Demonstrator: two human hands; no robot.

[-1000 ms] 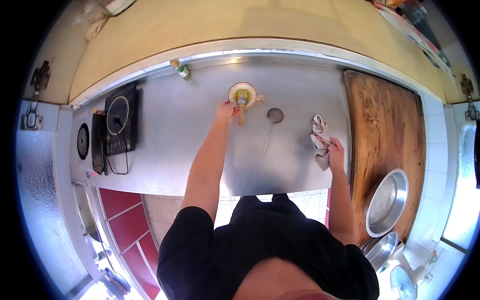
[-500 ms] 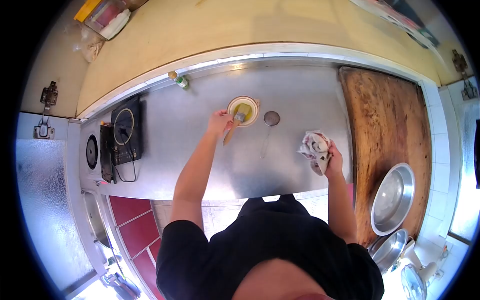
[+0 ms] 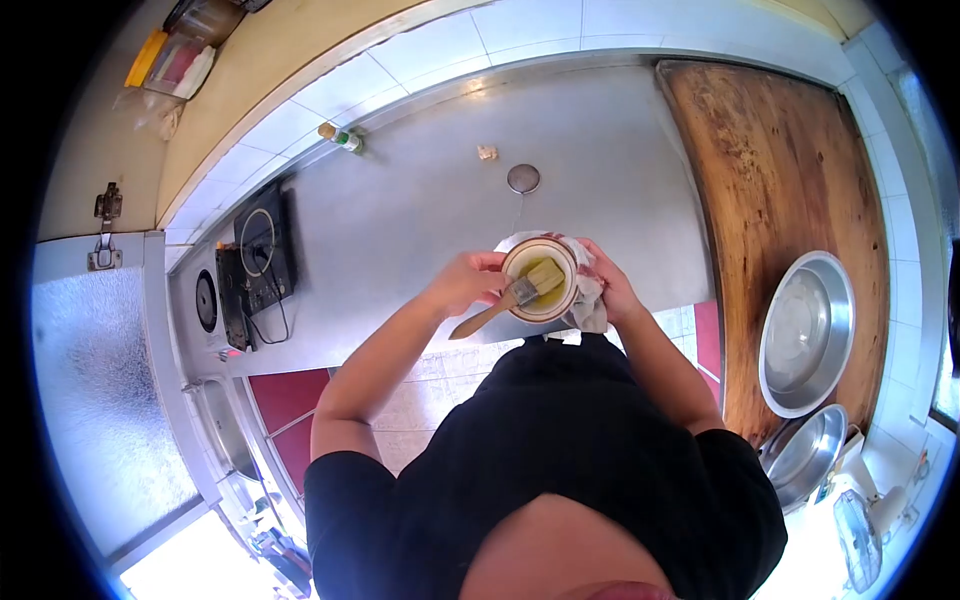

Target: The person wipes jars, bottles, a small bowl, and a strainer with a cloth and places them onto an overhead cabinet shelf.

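A white bowl [image 3: 512, 262] with a brown rim and yellowish liquid inside is held up between my hands near the counter's front edge. My left hand [image 3: 474, 285] grips its left side with the fingers closed. A brush [image 3: 484, 317] rests in the bowl, bristles in the liquid, its wooden handle jutting out to the lower left. Crumpled in my right hand [image 3: 612, 284] is a white patterned cloth [image 3: 592, 312], pressed against the bowl's right side and partly behind it. A small strainer [image 3: 523, 179] lies behind the bowl on the metal counter [image 3: 420, 190].
At the left are an induction cooker [image 3: 268, 255] and cable. A small green-labelled bottle [image 3: 342, 137] and a crumpled scrap [image 3: 487, 152] are on the counter. The right side holds a wooden board [image 3: 740, 160] with a metal basin [image 3: 808, 335]; another basin [image 3: 808, 455] is below.
The bowl and brush have come off the counter toward my body. My right hand has brought the cloth leftward against the bowl. The scrap now shows uncovered, and the view has shifted.
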